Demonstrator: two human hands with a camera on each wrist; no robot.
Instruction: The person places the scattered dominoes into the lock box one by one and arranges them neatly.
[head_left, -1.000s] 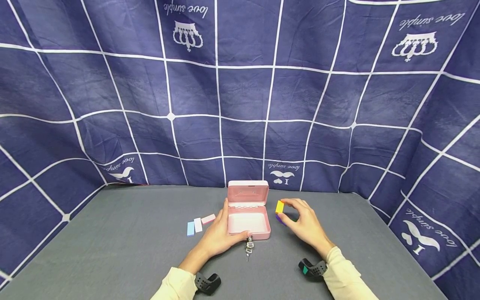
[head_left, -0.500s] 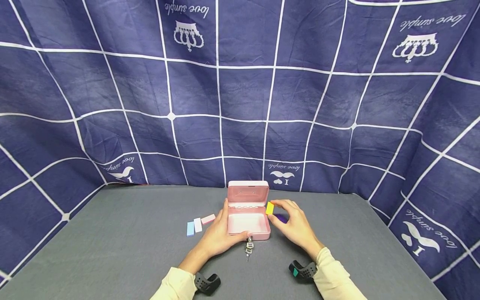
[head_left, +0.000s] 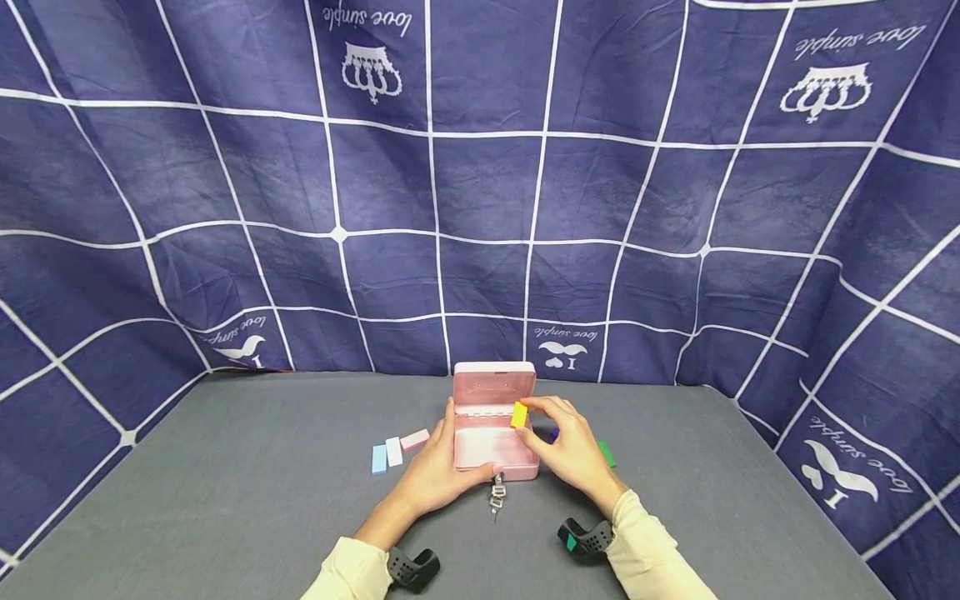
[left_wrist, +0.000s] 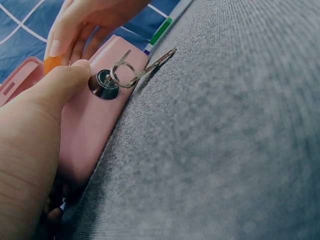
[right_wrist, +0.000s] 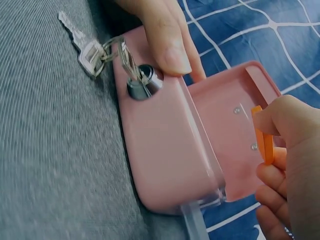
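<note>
A small pink cash box stands on the table with its lid raised. My left hand grips its left side, the thumb over the front rim beside the lock. Keys on a ring hang from that lock. Between thumb and fingertips my right hand pinches a small flat yellow block, which looks orange in the wrist views. The block is above the box's right part, in front of the raised lid. In the head view the visible box floor appears bare.
Left of the box lie a light blue block, a white block and a pink block. Partly behind my right hand are a purple piece and a green block. A blue cloth hangs behind the grey table.
My right hand has carried the yellow block leftward, from right of the box to above it. The green block has come into view behind that hand. My left hand stays on the box.
</note>
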